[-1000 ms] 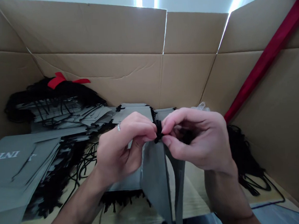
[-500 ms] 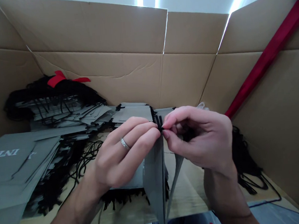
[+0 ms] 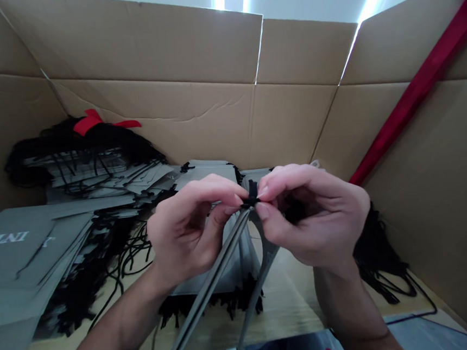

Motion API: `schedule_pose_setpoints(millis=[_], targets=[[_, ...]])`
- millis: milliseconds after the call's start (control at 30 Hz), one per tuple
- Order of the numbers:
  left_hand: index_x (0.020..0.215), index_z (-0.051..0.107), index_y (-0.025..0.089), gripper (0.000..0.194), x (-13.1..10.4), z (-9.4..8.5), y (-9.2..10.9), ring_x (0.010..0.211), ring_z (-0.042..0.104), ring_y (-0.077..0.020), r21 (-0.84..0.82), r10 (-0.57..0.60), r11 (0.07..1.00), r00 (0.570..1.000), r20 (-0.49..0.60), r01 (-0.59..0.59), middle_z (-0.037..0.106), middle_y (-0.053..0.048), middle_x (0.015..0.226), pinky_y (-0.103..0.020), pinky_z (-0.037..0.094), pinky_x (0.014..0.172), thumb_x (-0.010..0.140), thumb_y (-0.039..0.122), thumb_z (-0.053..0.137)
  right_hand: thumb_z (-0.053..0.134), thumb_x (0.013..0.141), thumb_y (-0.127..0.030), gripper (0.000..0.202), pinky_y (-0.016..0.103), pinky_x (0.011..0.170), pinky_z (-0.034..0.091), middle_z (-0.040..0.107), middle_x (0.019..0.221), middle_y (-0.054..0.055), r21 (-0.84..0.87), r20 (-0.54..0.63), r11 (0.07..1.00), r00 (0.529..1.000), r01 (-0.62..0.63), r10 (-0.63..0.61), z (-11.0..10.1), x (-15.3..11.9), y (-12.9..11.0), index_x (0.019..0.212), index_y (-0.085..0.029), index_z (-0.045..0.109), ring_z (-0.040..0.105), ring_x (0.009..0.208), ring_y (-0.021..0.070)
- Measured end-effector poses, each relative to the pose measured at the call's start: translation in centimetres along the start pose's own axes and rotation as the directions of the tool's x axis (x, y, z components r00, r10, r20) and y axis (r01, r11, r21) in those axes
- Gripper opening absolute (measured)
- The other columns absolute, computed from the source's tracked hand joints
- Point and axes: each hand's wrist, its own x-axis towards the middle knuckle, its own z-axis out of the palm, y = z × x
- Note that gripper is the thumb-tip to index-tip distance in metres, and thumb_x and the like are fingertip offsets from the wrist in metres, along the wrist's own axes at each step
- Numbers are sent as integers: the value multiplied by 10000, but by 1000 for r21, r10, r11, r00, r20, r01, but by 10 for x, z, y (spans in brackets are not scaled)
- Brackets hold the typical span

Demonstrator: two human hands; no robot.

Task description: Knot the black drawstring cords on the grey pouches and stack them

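Over the middle of the table, a black cord (image 3: 252,188) is pinched at the top edge of a grey folded card piece (image 3: 206,291). My left hand (image 3: 199,221) is closed, thumb and forefinger gripping the cord from the left. From the other side, my right hand (image 3: 314,211) grips the same cord between thumb and forefinger. The card piece is seen nearly edge-on and slants down toward the lower left. A curved grey strip (image 3: 262,268) hangs below my right fingers. Whether the cord is knotted there, I cannot tell.
Grey printed card pieces with black cords lie in a large pile (image 3: 33,269) at left. Behind it sits a black cord bundle with a red ribbon (image 3: 89,122). More black cords (image 3: 381,254) lie at right. Cardboard walls (image 3: 178,109) enclose the table; a red band (image 3: 418,88) runs down the right wall.
My left fingers have gone from stretched along the card to a thumb-and-forefinger pinch on the cord. The card's lower end has swung to the left. My right hand keeps its pinch.
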Motion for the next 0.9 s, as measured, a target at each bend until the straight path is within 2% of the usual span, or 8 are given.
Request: schedule_pose_setpoints(millis=[100, 167, 233, 300, 433, 533, 767, 900], targets=[[1181, 790, 167, 210, 1, -9, 3, 976, 847, -206, 228, 142, 960, 983, 112, -165, 867, -77, 1061, -339, 730, 893, 1031, 20, 777, 807, 838, 10, 278, 212, 633, 585, 797, 860, -50, -56, 14, 998, 1000, -9, 9, -4, 0, 1, 957, -242, 799, 680, 681, 76], [1193, 798, 123, 246, 1, -17, 8, 1012, 845, -236, 395, 246, 860, 941, 233, -323, 868, -106, 1087, -366, 744, 927, 983, -4, 822, 813, 831, 16, 289, 209, 642, 580, 799, 876, -49, -88, 43, 996, 999, -8, 11, -7, 0, 2, 968, -237, 799, 683, 710, 76], [1178, 806, 73, 264, 1, -22, 12, 1026, 838, -270, 491, 284, 765, 903, 322, -416, 860, -138, 1093, -388, 750, 918, 936, 0, 882, 815, 828, 13, 284, 218, 641, 573, 784, 863, -48, -116, 69, 993, 998, 2, 6, -9, 0, 3, 968, -232, 796, 669, 714, 79], [1151, 807, 54, 260, 2, -23, 17, 1008, 828, -271, 531, 284, 726, 894, 346, -437, 848, -137, 1075, -390, 747, 920, 916, 16, 914, 812, 828, 13, 277, 232, 648, 571, 769, 850, -45, -142, 91, 989, 996, 26, -13, -10, -1, 3, 965, -227, 791, 657, 717, 84], [1105, 772, 110, 175, 6, -21, 26, 909, 795, -168, 518, 155, 800, 938, 310, -304, 827, -61, 1000, -273, 703, 888, 983, 10, 848, 796, 832, 29, 283, 254, 657, 572, 775, 862, -33, -150, 115, 985, 991, 87, -70, -10, 0, 4, 958, -224, 780, 671, 732, 96], [1128, 750, 155, 198, 8, -21, 29, 872, 763, -126, 471, 50, 862, 956, 288, -187, 804, -29, 982, -233, 655, 834, 1021, -7, 792, 792, 839, 29, 280, 262, 645, 570, 788, 869, -23, -132, 120, 984, 988, 116, -101, -8, 1, 6, 962, -223, 783, 683, 730, 101], [1102, 747, 168, 252, 7, -22, 24, 860, 735, -133, 223, -51, 975, 967, 250, -6, 742, -32, 950, -268, 607, 767, 1009, -65, 724, 788, 840, 20, 272, 287, 622, 571, 791, 855, -11, -72, 75, 989, 989, 132, -126, -4, 0, 8, 965, -221, 791, 716, 734, 128], [1086, 758, 173, 275, 9, -19, 19, 842, 736, -157, 97, -45, 995, 975, 217, 25, 745, -39, 933, -302, 601, 730, 986, -79, 712, 788, 851, -2, 270, 300, 603, 568, 792, 859, -14, -50, 67, 992, 991, 120, -117, -3, -1, 6, 980, -239, 794, 710, 706, 136]])
